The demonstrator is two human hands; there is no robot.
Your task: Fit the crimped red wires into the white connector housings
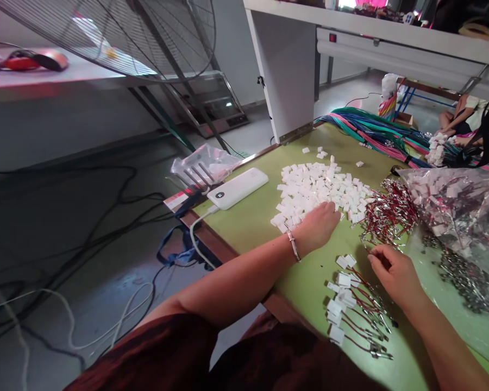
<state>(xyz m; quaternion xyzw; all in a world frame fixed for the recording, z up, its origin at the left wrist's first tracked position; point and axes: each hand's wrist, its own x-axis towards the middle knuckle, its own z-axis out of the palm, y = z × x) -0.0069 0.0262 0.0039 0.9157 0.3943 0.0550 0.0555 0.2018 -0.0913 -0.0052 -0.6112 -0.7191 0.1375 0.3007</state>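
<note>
My left hand (320, 225), with a bracelet at its wrist, is at the near edge of a heap of white plastic connector housings (309, 187). Its fingers curl down closed, and their tips are hidden. Thumb and forefinger of my right hand (395, 274) pinch a short thin wire with a metal terminal (365, 246), just in front of a tangled pile of red wires with metal terminals (391, 209). Between my forearms lie several white connectors (344, 279) with short dark red wires (356, 320) attached, laid in a loose column on the green tabletop (297, 293).
A white power bank (238, 187) with a cable sits at the left edge, beside a clear plastic bag (206, 163). Right, a bag of connectors (464, 201) lies by loose dark metal parts (468, 277). Long wire bundles (375, 133) cross the back; another person (468, 117) sits beyond.
</note>
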